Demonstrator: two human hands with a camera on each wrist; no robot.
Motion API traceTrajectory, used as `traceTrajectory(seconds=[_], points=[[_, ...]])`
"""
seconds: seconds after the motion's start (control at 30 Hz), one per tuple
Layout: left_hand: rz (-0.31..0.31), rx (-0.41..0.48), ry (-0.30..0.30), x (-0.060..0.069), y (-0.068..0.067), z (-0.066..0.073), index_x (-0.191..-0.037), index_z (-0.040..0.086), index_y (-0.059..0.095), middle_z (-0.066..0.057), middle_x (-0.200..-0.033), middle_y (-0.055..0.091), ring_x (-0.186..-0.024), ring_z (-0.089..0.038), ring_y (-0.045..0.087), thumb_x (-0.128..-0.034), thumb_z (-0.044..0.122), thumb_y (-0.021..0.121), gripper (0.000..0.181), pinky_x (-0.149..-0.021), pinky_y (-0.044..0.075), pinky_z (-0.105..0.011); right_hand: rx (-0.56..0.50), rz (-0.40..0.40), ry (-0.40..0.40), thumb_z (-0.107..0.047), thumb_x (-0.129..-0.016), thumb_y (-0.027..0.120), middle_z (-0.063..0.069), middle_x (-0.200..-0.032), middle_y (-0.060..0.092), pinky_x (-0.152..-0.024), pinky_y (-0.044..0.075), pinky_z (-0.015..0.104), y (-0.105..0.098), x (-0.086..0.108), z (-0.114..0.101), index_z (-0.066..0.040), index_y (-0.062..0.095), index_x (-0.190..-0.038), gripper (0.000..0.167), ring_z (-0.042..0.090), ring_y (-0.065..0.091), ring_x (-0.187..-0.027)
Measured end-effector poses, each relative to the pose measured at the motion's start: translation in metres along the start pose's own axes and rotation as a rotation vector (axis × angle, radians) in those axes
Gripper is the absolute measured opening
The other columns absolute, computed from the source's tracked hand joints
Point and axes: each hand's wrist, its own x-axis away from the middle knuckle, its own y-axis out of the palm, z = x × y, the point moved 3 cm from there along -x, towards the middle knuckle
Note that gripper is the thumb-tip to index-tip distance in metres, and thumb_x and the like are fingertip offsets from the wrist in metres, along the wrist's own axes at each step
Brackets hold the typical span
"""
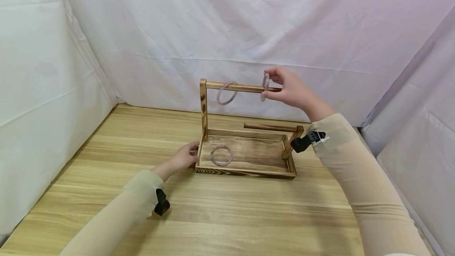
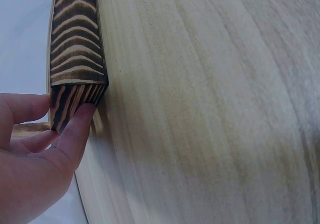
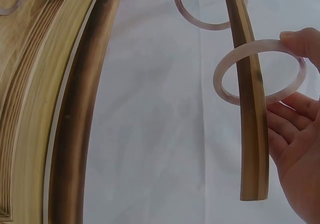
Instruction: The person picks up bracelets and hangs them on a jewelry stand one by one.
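My right hand (image 1: 289, 88) pinches a pale bangle (image 3: 227, 69) between thumb and fingers; the bangle encircles the upper bar (image 3: 252, 134) of a wooden stand, near the bar's free end. Another bangle (image 1: 218, 97) hangs on that bar (image 1: 245, 87), closer to the upright post (image 1: 203, 110). A third bangle (image 1: 212, 157) lies in the stand's tray (image 1: 245, 173), toward its left. At the tray's left end my left hand (image 1: 181, 158) touches the wood; in the left wrist view its fingers and thumb (image 2: 80, 129) rest against the striped end of the tray (image 2: 77, 59).
A lower bar (image 1: 270, 127) reaches left from a shorter post (image 1: 292, 145) at the tray's right end, with no bangle on it. The stand is on a light wooden table (image 1: 213, 216). White cloth (image 1: 177, 23) hangs behind and at both sides.
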Motion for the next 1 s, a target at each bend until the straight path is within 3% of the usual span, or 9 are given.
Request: traceTrajectory(seconds=[0.2, 0.53, 1.0], points=[[0.001, -0.01, -0.003, 0.001, -0.001, 0.0, -0.142, -0.014, 0.02, -0.035, -0.138, 0.035, -0.126, -0.047, 0.041, -0.0885, -0.008, 0.044, 0.058, -0.102, 0.045, -0.048, 0.003, -0.017, -0.008, -0.018, -0.083, 0.069, 0.014, -0.141, 0.042, -0.11, 0.036, 0.047, 0.005, -0.002, -0.005, -0.003, 0.04, -0.136, 0.062, 0.031, 0.036, -0.136], [-0.01, 0.023, 0.005, 0.0, 0.001, 0.0, -0.142, -0.015, 0.019, -0.036, -0.138, 0.035, -0.126, -0.048, 0.04, -0.0881, -0.009, 0.044, 0.059, -0.102, 0.045, -0.047, -0.044, -0.057, -0.025, -0.016, -0.084, 0.068, 0.011, -0.14, 0.043, -0.102, 0.046, 0.041, 0.012, -0.005, -0.009, -0.005, 0.037, -0.139, 0.065, 0.024, 0.038, -0.135], [-0.012, 0.028, 0.016, -0.001, 0.002, -0.002, -0.141, -0.015, 0.02, -0.036, -0.137, 0.036, -0.125, -0.047, 0.041, -0.0879, -0.008, 0.044, 0.059, -0.101, 0.046, -0.047, 0.06, -0.084, -0.039, -0.023, -0.084, 0.068, 0.01, -0.145, 0.04, -0.106, 0.041, 0.047, 0.018, -0.01, -0.009, -0.007, 0.04, -0.138, 0.062, 0.026, 0.033, -0.138]])
